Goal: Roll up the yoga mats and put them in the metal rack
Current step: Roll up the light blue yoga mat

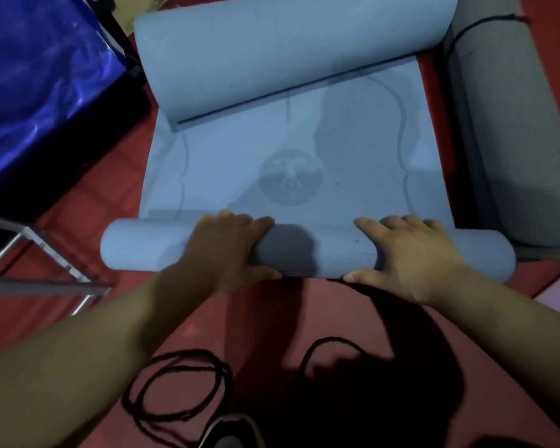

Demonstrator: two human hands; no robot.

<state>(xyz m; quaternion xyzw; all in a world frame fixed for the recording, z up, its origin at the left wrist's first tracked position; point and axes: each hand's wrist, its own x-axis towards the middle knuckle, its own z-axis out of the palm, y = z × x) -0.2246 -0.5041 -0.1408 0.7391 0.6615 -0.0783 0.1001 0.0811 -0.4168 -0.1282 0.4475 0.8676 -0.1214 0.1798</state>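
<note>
Blue mat lies mid-frame, its near end rolled under the left hand and right hand, both curled round it; rolling seems under way, next needing even pushes toward the upper frame.

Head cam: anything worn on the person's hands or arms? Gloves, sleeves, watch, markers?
Nothing worn. Left hand and right hand are bare: no gloves, rings or markers. Both forearms are bare to the frame edge: no sleeves, watch or bands in view.
</note>
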